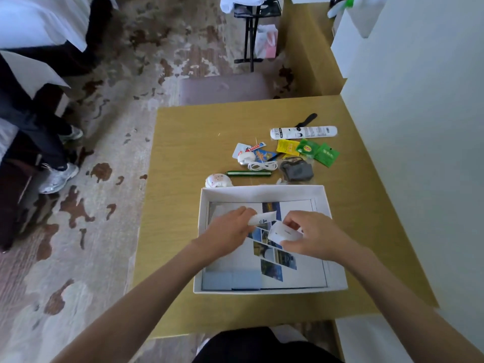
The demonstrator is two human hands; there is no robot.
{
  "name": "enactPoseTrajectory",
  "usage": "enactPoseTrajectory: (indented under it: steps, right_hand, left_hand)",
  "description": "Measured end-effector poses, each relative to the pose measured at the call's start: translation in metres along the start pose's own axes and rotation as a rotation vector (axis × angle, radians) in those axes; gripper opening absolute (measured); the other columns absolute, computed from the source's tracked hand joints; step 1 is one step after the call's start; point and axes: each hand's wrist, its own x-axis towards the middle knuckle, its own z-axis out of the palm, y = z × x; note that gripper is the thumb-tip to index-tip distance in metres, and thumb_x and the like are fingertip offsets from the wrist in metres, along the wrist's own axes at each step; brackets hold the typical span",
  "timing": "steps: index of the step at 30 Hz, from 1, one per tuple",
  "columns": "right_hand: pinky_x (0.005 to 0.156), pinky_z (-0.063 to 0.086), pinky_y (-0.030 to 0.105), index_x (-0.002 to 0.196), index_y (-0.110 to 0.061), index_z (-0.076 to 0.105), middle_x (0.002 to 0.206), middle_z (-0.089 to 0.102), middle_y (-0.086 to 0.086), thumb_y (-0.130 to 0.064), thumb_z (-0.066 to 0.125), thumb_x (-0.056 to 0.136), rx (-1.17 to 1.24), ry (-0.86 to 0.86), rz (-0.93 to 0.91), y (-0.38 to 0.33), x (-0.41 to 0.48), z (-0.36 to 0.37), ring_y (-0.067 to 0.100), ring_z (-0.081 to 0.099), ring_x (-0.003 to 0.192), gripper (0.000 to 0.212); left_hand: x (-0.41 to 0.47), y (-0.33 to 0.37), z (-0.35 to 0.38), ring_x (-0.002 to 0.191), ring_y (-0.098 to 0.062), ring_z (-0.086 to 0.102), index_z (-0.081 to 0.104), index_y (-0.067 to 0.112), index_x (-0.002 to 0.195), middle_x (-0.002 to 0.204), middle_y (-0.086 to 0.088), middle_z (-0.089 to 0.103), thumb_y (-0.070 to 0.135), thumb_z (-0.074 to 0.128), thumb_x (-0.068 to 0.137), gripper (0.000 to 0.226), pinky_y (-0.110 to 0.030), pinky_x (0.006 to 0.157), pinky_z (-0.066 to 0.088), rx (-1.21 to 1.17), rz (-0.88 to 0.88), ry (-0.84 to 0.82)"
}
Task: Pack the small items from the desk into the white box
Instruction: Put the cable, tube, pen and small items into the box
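The open white box point(262, 191) sits on the yellow desk point(188, 142) in front of me, with a photo brochure point(277, 260) lying flat inside. Both hands are over the box. My left hand point(225, 233) grips a small white tube point(263, 218). My right hand point(315, 235) holds a small white rectangular case point(282, 233). Behind the box lie several small items: a white remote point(303, 132), green tea sachets point(318, 150), a yellow sachet point(286, 146), a coiled white cable point(262, 166), a green pen point(248, 174), a grey pouch point(297, 170) and a round white trinket point(218, 180).
A black comb point(306, 120) lies beyond the remote. A white wall point(419, 153) borders the desk on the right. A patterned carpet point(117, 113) spreads to the left, where a person's legs and sneakers point(59, 178) stand. A padded stool point(222, 87) sits behind the desk.
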Motion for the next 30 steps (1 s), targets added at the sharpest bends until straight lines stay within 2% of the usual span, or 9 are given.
enactPoseTrajectory:
  steps: [3,5,9,13,15,17,21,25,30]
  right_hand:
    - [0.057,0.040,0.021,0.090,-0.036,0.051,0.084,0.058,-0.015,-0.058,0.063,0.067,-0.078,-0.116,0.001,0.005,-0.012,0.024,0.004,0.053,0.073,0.034]
    - [0.058,0.041,0.023,0.090,-0.035,0.051,0.083,0.057,-0.014,-0.059,0.062,0.069,-0.124,-0.183,-0.015,0.007,-0.016,0.041,0.007,0.053,0.073,0.034]
    - [0.056,0.037,0.025,0.089,-0.031,0.050,0.082,0.056,-0.010,-0.056,0.062,0.074,-0.147,-0.258,-0.057,0.004,-0.017,0.060,0.009,0.051,0.072,0.032]
    - [0.072,0.050,0.031,0.101,-0.026,0.059,0.096,0.062,-0.005,-0.055,0.067,0.077,-0.031,-0.342,-0.021,0.000,-0.013,0.060,0.013,0.057,0.083,0.038]
    - [0.079,0.051,0.031,0.106,-0.024,0.062,0.101,0.064,-0.004,-0.047,0.068,0.082,0.080,-0.400,-0.005,-0.002,-0.013,0.057,0.013,0.059,0.088,0.034]
    - [0.081,0.051,0.029,0.107,-0.022,0.064,0.102,0.065,-0.003,-0.037,0.069,0.085,0.151,-0.402,0.008,-0.004,-0.013,0.057,0.015,0.061,0.091,0.027]
    - [0.073,0.055,0.029,0.106,-0.017,0.065,0.101,0.066,0.001,-0.021,0.072,0.085,0.271,-0.380,0.036,-0.007,-0.013,0.058,0.020,0.065,0.089,0.023]
    - [0.060,0.053,0.019,0.106,-0.016,0.063,0.098,0.062,-0.001,-0.016,0.072,0.085,0.316,-0.387,0.055,-0.009,-0.010,0.059,0.016,0.062,0.084,0.023]
    - [0.058,0.051,0.016,0.105,-0.019,0.062,0.094,0.061,-0.006,-0.015,0.073,0.084,0.331,-0.421,0.065,-0.011,-0.005,0.058,0.010,0.061,0.079,0.023]
  left_hand:
    - [0.004,0.003,0.025,0.100,-0.022,0.055,0.042,0.018,0.126,0.119,-0.005,0.054,0.027,0.047,0.096,0.032,-0.033,0.070,0.041,0.125,-0.059,-0.090]
    - [0.006,0.007,0.037,0.099,-0.023,0.054,0.042,0.016,0.126,0.118,-0.008,0.053,0.025,0.048,0.095,0.033,-0.033,0.070,0.042,0.207,-0.062,-0.110]
    - [0.005,0.010,0.042,0.109,-0.025,0.049,0.045,0.016,0.128,0.124,-0.009,0.050,0.027,0.050,0.094,0.036,-0.040,0.084,0.046,0.251,-0.056,-0.074]
    - [-0.003,0.006,0.040,0.114,-0.022,0.046,0.048,0.020,0.126,0.125,-0.006,0.049,0.032,0.052,0.093,0.036,-0.040,0.089,0.046,0.255,-0.070,-0.052]
    - [-0.009,0.004,0.038,0.115,-0.022,0.046,0.049,0.021,0.126,0.126,-0.005,0.049,0.031,0.052,0.092,0.035,-0.039,0.086,0.047,0.215,-0.078,-0.084]
    - [-0.015,0.003,0.035,0.118,-0.022,0.045,0.050,0.022,0.126,0.127,-0.003,0.050,0.027,0.052,0.092,0.034,-0.039,0.088,0.047,0.185,-0.083,-0.120]
    - [-0.021,0.004,0.028,0.119,-0.021,0.044,0.055,0.025,0.120,0.128,-0.001,0.053,0.018,0.055,0.090,0.032,-0.044,0.092,0.048,0.158,-0.118,-0.143]
    - [-0.021,0.006,0.027,0.119,-0.021,0.045,0.054,0.025,0.122,0.128,-0.001,0.053,0.020,0.054,0.091,0.032,-0.042,0.091,0.047,0.139,-0.131,-0.141]
    - [-0.017,0.007,0.028,0.117,-0.021,0.045,0.055,0.025,0.121,0.126,-0.001,0.054,0.012,0.049,0.090,0.034,-0.039,0.085,0.046,0.095,-0.118,-0.132]
